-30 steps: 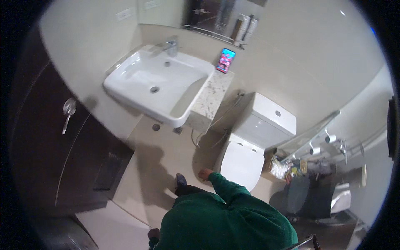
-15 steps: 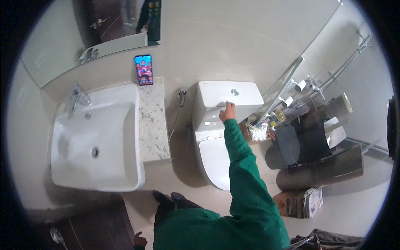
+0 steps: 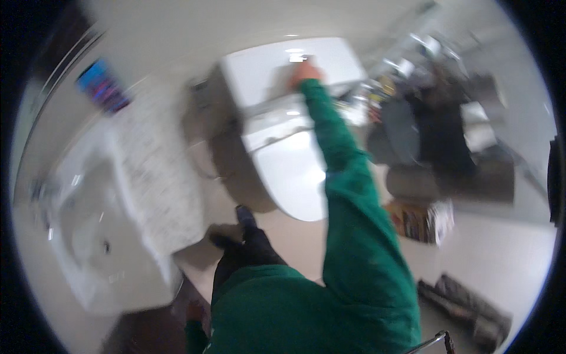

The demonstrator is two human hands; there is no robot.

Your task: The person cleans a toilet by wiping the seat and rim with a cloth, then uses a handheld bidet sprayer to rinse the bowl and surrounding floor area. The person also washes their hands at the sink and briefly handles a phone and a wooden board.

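My right hand point(image 3: 306, 74), at the end of a green sleeve, reaches over the lid of the white toilet tank point(image 3: 253, 74). Its fingertips are at the silver flush button point(image 3: 299, 58); motion smears the fingers, so their exact shape does not show. Below the tank lies the lowered toilet lid point(image 3: 293, 174). My left hand point(image 3: 197, 310) hangs low beside my body, dim and blurred, near dark brown panelling. I see nothing in it, but its fingers are too smeared to read.
A white basin point(image 3: 94, 218) stands left, beside a speckled stone counter point(image 3: 159, 177). A lit phone point(image 3: 103, 87) leans against the wall. Right are a dark bin-like shape point(image 3: 439, 130), a glass partition and a stack of papers or boxes point(image 3: 421, 221). Dark cloth point(image 3: 471, 307) lies lower right.
My right hand has moved from the tank's front edge up to the flush button. The view has turned and shifted, with the basin now tilted at the left.
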